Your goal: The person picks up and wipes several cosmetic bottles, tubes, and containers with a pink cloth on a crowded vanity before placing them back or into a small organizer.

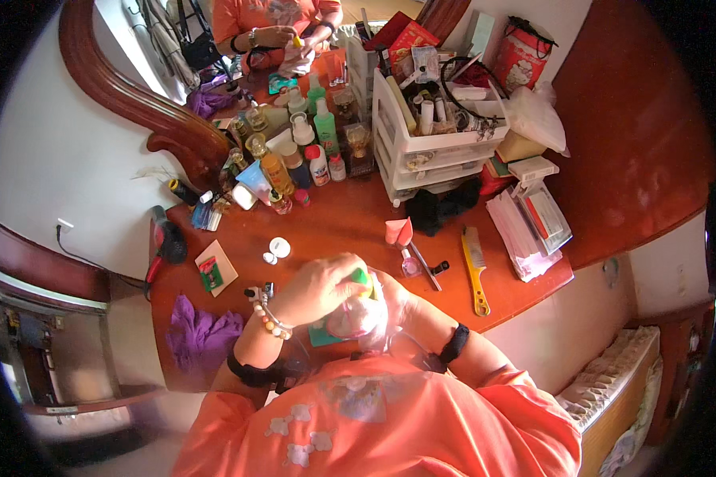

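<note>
In front of my chest, my left hand (325, 286) grips a small green-tipped yellow object (361, 278) between thumb and fingers. My right hand (395, 298) is wrapped round a pale, glossy bundle (358, 319), washed out by strong light; I cannot tell what it is. The yellow object is held right against the top of this bundle. Below, partly covered by the bundle, a flat teal item (324, 335) shows on the wooden dressing table (334, 223). A white round lid or jar (280, 247) lies beyond my left hand.
A purple cloth (203, 334) and a hairbrush (169, 238) lie left. Bottles (326, 128) crowd before the mirror (155, 36). To the right are a yellow comb (475, 271), stacked boxes (534, 220) and a white drawer unit (438, 149). A pink-capped tube (401, 232) lies nearer.
</note>
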{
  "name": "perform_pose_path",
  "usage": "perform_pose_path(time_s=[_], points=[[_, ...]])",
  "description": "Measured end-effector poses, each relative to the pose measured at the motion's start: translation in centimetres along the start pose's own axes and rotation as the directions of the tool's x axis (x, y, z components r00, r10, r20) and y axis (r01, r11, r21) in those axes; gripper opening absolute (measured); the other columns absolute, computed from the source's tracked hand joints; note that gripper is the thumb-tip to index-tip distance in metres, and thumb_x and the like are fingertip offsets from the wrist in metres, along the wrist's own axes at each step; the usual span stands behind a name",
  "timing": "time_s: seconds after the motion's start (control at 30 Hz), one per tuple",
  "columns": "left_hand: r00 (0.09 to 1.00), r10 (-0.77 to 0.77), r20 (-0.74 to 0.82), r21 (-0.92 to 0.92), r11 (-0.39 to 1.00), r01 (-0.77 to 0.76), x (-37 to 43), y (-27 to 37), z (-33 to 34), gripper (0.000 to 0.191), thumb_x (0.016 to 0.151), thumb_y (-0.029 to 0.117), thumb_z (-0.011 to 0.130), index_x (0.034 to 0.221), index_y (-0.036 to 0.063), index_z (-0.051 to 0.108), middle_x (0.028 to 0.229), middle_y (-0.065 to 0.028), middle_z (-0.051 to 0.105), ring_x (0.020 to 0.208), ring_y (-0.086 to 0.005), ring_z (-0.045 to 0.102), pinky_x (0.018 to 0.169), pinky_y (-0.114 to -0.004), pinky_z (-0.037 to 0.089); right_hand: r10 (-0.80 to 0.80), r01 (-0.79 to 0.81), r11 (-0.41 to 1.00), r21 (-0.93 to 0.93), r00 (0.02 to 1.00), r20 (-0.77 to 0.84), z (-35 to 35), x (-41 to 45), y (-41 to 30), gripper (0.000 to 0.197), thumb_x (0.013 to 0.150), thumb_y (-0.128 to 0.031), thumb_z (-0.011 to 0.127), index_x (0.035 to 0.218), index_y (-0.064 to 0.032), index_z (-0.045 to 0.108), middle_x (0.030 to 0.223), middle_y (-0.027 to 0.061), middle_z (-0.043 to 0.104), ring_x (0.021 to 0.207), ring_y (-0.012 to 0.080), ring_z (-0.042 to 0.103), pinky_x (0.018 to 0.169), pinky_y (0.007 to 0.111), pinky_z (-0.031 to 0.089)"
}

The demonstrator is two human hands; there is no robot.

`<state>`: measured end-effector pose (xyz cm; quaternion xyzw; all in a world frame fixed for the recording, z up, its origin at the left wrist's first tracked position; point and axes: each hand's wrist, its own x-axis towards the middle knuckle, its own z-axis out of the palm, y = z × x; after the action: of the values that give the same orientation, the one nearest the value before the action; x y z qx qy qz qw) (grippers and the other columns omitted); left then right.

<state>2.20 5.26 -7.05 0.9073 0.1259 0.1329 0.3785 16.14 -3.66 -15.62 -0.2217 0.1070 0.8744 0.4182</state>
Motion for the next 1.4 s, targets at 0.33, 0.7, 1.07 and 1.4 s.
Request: perform_pose_path(time_s=[0.33,0.7,1.07,1.4], points=[[0.762,-0.42,-0.492,-0.133,0.902,0.411,8.6,-13.4,-1.7,0.021,0.082,0.022,0.067,0.089,0.0041,0.057,0.061,-0.0073,0.062,0.05,-0.0171,0.062,0.045,-0.029,0.045,-0.158,0.221,0.881,-0.419,0.971,0.18,-7.1,3.9,-0.2,0.036,0.098,-0.037,0.032,0.096,-0.0087,0.054,0.088,0.0062,0.061,0.08,0.0227,0.059,0.08,0.036,0.047],[0.775,-0.509,-0.374,-0.001,0.836,0.549,13.0,-19.1,-0.4,0.04,0.086,0.024,0.063,0.111,-0.0063,0.054,0.081,-0.0151,0.066,0.061,-0.019,0.067,0.053,-0.031,0.05,-0.247,0.385,0.622,-0.682,0.923,0.296,-8.0,3.1,-0.9,0.033,0.079,-0.026,0.066,0.104,-0.0085,0.054,0.092,0.0053,0.061,0.085,0.0196,0.059,0.081,0.035,0.048],[0.764,-0.296,-0.574,0.276,0.808,0.52,12.6,-18.1,0.8,0.041,0.083,0.031,0.066,0.106,-0.0014,0.058,0.076,-0.0159,0.065,0.066,-0.0264,0.066,0.055,-0.038,0.05,-0.317,0.528,-0.261,-0.808,0.743,0.589,-8.7,2.6,-1.1,0.029,0.092,-0.025,0.051,0.11,-0.003,0.054,0.104,0.0084,0.061,0.092,0.0201,0.06,0.079,0.036,0.052],[0.907,-0.385,-0.169,0.098,0.909,0.404,9.3,-12.1,2.4,0.05,0.072,0.037,0.075,0.109,0.0078,0.06,0.076,-0.0103,0.066,0.067,-0.0228,0.064,0.06,-0.035,0.049,-0.018,0.058,0.977,-0.203,0.981,0.194,-5.0,1.0,-0.4,0.041,0.097,-0.038,0.038,0.106,-0.0011,0.055,0.097,0.0087,0.063,0.086,0.0188,0.062,0.074,0.03,0.052]])
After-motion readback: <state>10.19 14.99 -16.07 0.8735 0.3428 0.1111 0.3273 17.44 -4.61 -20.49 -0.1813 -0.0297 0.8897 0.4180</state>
